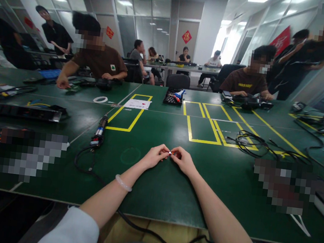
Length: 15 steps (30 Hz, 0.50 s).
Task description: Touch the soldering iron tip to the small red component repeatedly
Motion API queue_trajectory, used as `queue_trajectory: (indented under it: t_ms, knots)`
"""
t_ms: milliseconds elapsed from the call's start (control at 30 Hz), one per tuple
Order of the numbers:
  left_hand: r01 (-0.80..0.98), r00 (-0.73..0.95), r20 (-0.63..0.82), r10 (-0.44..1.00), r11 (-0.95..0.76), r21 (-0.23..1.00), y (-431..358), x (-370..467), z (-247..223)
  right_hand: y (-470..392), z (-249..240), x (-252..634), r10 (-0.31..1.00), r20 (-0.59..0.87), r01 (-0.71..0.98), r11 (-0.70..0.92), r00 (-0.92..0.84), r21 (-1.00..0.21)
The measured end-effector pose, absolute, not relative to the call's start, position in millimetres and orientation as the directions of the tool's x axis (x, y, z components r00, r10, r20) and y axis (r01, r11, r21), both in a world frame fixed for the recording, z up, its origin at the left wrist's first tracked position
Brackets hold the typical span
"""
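Observation:
Both hands meet over the green tabletop (153, 191) in front of me. Between their fingertips is a small white piece with orange-red beside it (170, 153), too small to name. My left hand (155, 156) pinches it from the left, fingers curled, a pale bangle (123, 183) on the wrist. From the other side, my right hand (183, 161) closes thumb and fingers on the same piece. To the left of my hands, a corded cylindrical tool (99, 131) lies on the table, its black cable curling towards me.
A black tray (172, 102) holding red and blue tools stands further back. Yellow tape (205, 142) marks rectangles, with a white paper (137, 104) across one. Loose black cables (243, 141) lie right, a power strip (18, 111) left. Co-workers sit across the table.

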<state>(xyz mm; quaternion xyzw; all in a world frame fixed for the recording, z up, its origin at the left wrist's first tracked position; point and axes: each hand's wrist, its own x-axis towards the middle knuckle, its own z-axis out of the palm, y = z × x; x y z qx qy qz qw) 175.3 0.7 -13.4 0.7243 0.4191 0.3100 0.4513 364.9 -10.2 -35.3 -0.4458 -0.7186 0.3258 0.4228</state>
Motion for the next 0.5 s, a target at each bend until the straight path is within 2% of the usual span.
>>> queue_trajectory:
  t_ms: [500]
  knots:
    - [0.354,0.467,0.065,0.882,-0.255,0.9,0.0,173.2,-10.1,-11.9,-30.8,364.9,0.916,0.311,0.347,0.387,-0.255,-0.854]
